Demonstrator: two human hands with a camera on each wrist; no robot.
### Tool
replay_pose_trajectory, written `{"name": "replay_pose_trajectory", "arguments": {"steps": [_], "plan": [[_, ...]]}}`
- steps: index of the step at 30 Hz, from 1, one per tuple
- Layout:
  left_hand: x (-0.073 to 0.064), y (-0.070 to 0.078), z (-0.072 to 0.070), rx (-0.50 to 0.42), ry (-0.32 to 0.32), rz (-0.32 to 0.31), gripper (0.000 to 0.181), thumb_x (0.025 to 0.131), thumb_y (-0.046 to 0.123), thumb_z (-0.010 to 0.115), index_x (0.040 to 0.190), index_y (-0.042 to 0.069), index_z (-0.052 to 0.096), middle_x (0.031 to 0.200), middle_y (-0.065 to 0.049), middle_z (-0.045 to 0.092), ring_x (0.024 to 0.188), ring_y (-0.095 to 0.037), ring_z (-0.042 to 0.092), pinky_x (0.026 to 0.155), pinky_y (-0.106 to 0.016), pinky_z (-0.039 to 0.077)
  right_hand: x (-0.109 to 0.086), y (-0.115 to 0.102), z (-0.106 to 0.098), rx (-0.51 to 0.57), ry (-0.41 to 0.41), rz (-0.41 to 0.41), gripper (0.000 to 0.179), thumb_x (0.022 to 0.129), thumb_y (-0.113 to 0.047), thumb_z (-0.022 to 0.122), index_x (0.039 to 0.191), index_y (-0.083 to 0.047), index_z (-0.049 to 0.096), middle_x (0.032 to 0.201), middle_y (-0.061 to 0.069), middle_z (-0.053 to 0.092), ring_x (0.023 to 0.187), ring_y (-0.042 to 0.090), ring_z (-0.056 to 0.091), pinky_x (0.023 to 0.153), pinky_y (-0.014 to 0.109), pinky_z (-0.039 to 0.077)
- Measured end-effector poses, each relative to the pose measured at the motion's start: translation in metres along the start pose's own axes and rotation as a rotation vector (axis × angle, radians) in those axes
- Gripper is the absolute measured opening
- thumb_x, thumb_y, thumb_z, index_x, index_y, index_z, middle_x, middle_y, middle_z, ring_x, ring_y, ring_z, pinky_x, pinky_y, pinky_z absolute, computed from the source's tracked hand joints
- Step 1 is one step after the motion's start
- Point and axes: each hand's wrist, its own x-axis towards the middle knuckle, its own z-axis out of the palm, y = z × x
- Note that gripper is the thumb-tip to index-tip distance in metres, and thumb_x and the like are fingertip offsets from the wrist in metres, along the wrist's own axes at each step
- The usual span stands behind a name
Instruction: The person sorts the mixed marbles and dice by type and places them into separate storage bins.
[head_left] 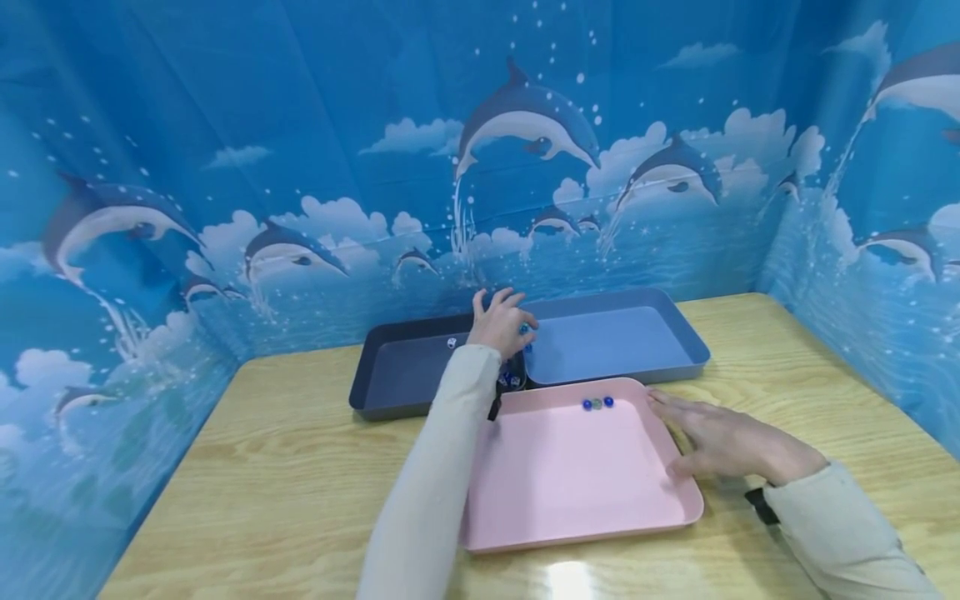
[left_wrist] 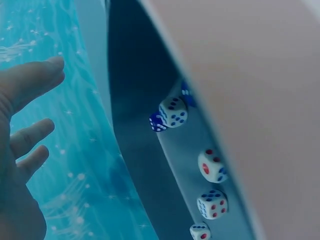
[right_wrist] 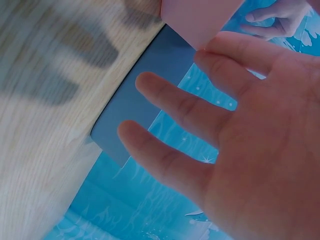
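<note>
My left hand (head_left: 501, 327) is above the place where the dark tray (head_left: 408, 367) meets the blue tray (head_left: 611, 342). Its thumb and index finger pinch a small blue marble (head_left: 524, 329); the other fingers spread upward. Just below, another blue marble (head_left: 528, 347) shows by the blue tray's left end. White dice (left_wrist: 212, 204) and blue dice (left_wrist: 158, 121) lie in the dark tray under the left wrist. My right hand (head_left: 723, 437) rests against the right rim of the pink tray (head_left: 570, 475), fingers extended. Blue marbles (head_left: 609, 402) and a greenish marble (head_left: 597, 404) sit along that tray's far side.
A single white die (head_left: 452, 342) lies farther left in the dark tray. The trays stand on a wooden table (head_left: 300, 467). Behind them and at the sides hangs a blue dolphin-print curtain (head_left: 375, 183).
</note>
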Motion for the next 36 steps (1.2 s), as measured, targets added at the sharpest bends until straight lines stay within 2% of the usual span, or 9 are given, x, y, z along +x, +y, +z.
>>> {"name": "replay_pose_trajectory", "arguments": {"steps": [8, 12, 21, 25, 36], "plan": [[-0.005, 0.008, 0.001, -0.036, 0.038, 0.072, 0.02, 0.094, 0.029, 0.075, 0.112, 0.022, 0.08, 0.154, -0.005, 0.048, 0.15, -0.026, 0.026, 0.119, -0.06, 0.008, 0.0, 0.0, 0.0, -0.011, 0.006, -0.007, 0.096, 0.084, -0.034, 0.082, 0.152, 0.012, 0.032, 0.159, 0.033, 0.023, 0.138, 0.059, 0.028, 0.107, 0.071, 0.03], [-0.01, 0.015, 0.0, -0.007, 0.036, 0.111, 0.019, 0.095, 0.033, 0.074, 0.112, 0.026, 0.08, 0.155, -0.003, 0.047, 0.15, -0.025, 0.025, 0.12, -0.059, 0.008, 0.001, 0.0, 0.0, -0.013, 0.008, -0.007, 0.096, 0.084, -0.034, 0.082, 0.152, 0.012, 0.032, 0.159, 0.033, 0.023, 0.138, 0.06, 0.029, 0.107, 0.071, 0.03], [-0.028, 0.04, -0.003, 0.087, 0.003, 0.295, 0.016, 0.095, 0.036, 0.074, 0.107, 0.03, 0.081, 0.154, -0.002, 0.048, 0.15, -0.026, 0.026, 0.12, -0.058, 0.009, -0.001, 0.001, 0.001, -0.005, 0.013, -0.003, 0.096, 0.084, -0.035, 0.081, 0.152, 0.011, 0.033, 0.159, 0.033, 0.024, 0.138, 0.06, 0.028, 0.107, 0.072, 0.03], [-0.033, 0.049, -0.002, 0.131, -0.005, 0.347, 0.016, 0.094, 0.038, 0.074, 0.107, 0.032, 0.081, 0.155, 0.0, 0.047, 0.15, -0.024, 0.026, 0.12, -0.057, 0.01, -0.001, 0.002, 0.001, -0.01, 0.015, -0.007, 0.096, 0.084, -0.035, 0.082, 0.152, 0.011, 0.033, 0.158, 0.033, 0.024, 0.138, 0.06, 0.029, 0.106, 0.071, 0.031], [-0.042, 0.062, 0.011, 0.149, -0.04, 0.401, 0.016, 0.094, 0.042, 0.072, 0.105, 0.035, 0.08, 0.154, 0.0, 0.048, 0.149, -0.024, 0.028, 0.121, -0.056, 0.011, 0.001, 0.002, 0.001, -0.027, 0.007, -0.001, 0.096, 0.083, -0.035, 0.082, 0.152, 0.011, 0.034, 0.158, 0.033, 0.026, 0.137, 0.059, 0.031, 0.104, 0.071, 0.034]]}}
